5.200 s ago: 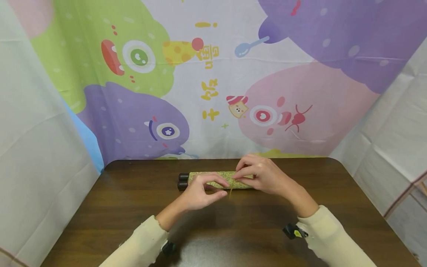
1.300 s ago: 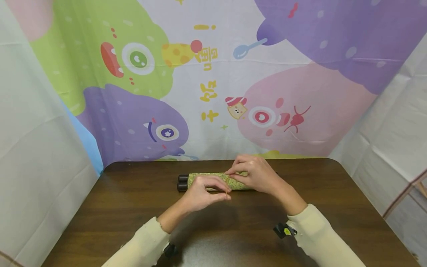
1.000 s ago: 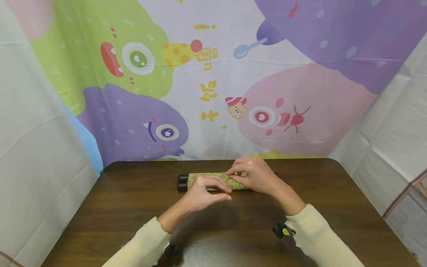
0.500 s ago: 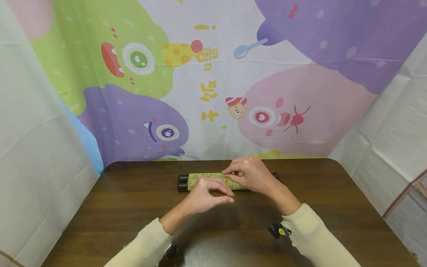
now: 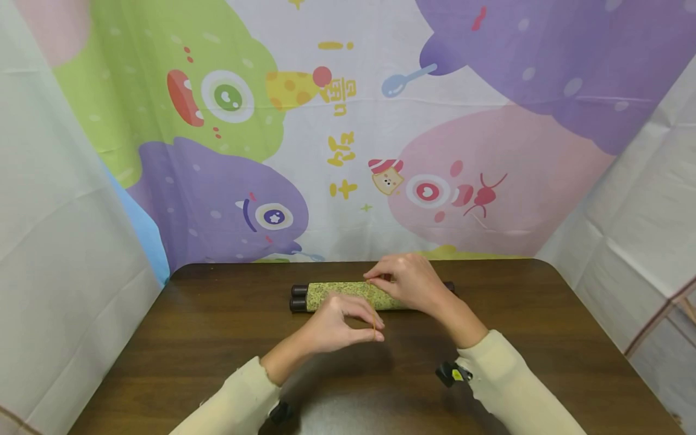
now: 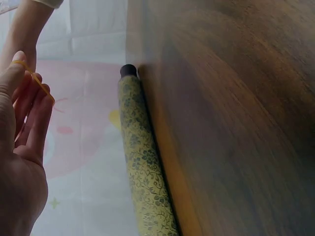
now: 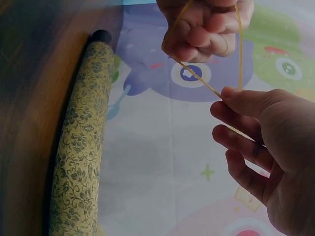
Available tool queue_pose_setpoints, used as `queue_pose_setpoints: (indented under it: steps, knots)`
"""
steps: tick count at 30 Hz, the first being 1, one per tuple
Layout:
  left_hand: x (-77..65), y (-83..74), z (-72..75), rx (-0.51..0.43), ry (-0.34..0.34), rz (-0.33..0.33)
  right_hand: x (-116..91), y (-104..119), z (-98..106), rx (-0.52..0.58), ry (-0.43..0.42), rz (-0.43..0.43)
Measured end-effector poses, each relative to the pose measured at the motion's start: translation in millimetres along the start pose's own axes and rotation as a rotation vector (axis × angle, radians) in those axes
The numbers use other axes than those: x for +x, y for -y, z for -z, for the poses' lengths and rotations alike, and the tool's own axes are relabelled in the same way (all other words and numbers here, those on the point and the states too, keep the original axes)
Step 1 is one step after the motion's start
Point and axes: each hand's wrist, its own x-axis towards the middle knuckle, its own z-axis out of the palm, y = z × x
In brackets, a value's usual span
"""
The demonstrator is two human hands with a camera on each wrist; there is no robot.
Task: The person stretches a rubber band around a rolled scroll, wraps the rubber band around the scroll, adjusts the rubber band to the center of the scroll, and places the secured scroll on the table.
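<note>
A thin yellow-orange rubber band is stretched between both hands, above the near side of a scroll. My left hand holds one end of it looped over bent fingers and thumb, the band running from thumb tip to fingertips. With thumb and index finger, my right hand pinches the other end over the scroll's middle; its remaining fingers are loosely curled. The rolled scroll, covered in yellow-green floral cloth, lies crosswise on the table. Two black roller ends stick out at its left, and the right hand hides part of it.
The dark wooden table has its far edge just behind the scroll. A white cloth with cartoon monsters hangs behind, and pale cloths flank both sides. A small black camera sits at the right wrist.
Earlier the band was at the scroll's surface between both hands. Since then the left hand has drawn it toward the body, slightly right, and the right hand has shifted left. The scroll stays put.
</note>
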Motion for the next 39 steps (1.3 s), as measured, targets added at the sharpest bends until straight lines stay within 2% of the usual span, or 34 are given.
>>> queue_pose_setpoints:
  steps: [4,11,15,19,24,28,34,39]
  knots:
    - [0.3,-4.4,-2.9,0.054,0.021,-0.045,1.5,-0.9,-1.3,-0.022,0.011,-0.051]
    - [1.8,-11.8,-7.1,0.098,0.078,-0.148,0.2,-9.4,-8.4,-0.043,0.023,-0.081]
    - [0.6,-12.6,-8.1,0.096,0.086,-0.145,1.3,-12.5,-7.4,-0.021,0.050,-0.136]
    - [-0.1,-13.5,-7.0,0.089,0.083,-0.111,3.1,-13.6,-5.2,0.002,0.064,-0.189]
    - [-0.4,-11.3,-5.8,0.074,0.066,-0.039,3.5,-13.5,-5.7,0.003,0.046,-0.159]
    - [-1.3,-6.4,-5.9,0.101,0.028,-0.021,4.0,-13.4,-8.5,0.004,0.034,-0.114]
    - [-1.0,-2.3,-7.3,0.176,-0.001,-0.075,4.5,-13.2,-10.9,0.017,0.040,-0.105]
    - [1.0,-0.2,-9.0,0.226,-0.007,-0.150,6.1,-10.9,-10.3,0.012,0.054,-0.109]
